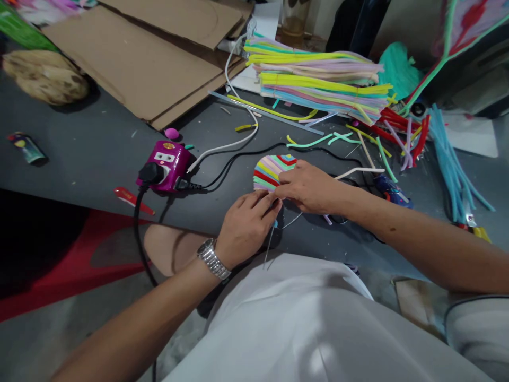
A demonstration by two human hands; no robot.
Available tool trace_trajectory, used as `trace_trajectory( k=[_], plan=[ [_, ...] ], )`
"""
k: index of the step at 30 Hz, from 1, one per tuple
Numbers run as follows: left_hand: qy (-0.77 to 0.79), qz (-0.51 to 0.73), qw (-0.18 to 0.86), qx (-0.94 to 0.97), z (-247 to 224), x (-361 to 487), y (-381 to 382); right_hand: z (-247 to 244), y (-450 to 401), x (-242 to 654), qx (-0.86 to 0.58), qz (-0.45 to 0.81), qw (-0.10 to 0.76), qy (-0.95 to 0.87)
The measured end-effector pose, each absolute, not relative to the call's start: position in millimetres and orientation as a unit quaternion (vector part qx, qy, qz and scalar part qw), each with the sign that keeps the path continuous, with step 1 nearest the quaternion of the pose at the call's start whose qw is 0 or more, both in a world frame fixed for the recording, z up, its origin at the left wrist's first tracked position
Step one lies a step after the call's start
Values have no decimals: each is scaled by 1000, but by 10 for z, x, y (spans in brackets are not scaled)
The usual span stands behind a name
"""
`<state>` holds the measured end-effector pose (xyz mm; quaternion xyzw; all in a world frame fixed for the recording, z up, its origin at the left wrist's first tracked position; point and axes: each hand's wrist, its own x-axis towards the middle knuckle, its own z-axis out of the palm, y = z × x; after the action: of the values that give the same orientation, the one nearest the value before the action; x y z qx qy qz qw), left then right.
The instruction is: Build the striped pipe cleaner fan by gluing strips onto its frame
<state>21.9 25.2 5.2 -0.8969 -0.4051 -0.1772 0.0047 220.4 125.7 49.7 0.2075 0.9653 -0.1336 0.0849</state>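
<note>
A rounded piece covered with rows of coloured pipe cleaners (pixel 265 172) sits just above the table near its front edge. My left hand (pixel 250 220), with a metal watch at the wrist, is closed on the lower edge of this striped piece. From the right, my right hand (pixel 304 187) presses its bent fingers on the piece's right side, and its fingertips meet those of the left. Thin wires (pixel 269 246) hang below the left fingers, beside a bit of blue. What lies directly under the fingertips is hidden. A pale pipe cleaner (pixel 360 171) lies behind my right wrist.
Bundled pipe cleaners (pixel 318 79) lie at the back, cardboard sheets (pixel 135 58) at back left. A purple power socket (pixel 170 164) with cords stands left. Loose blue pipe cleaners (pixel 453 164) and a dark blue tool (pixel 393 192), partly hidden, lie right. A lighter (pixel 29 148) is far left.
</note>
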Motion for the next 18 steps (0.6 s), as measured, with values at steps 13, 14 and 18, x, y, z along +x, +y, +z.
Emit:
trace_trajectory(
  k=[13,14,18],
  plan=[
    [-387,-179,24,-904,49,220,243,483,1259,2227,224,-154,80,959],
    [-386,-176,26,-905,54,220,243,488,1259,2213,226,-155,81,958],
    [-385,-171,34,-906,70,219,246,487,1278,2159,237,-179,79,952]
  ],
)
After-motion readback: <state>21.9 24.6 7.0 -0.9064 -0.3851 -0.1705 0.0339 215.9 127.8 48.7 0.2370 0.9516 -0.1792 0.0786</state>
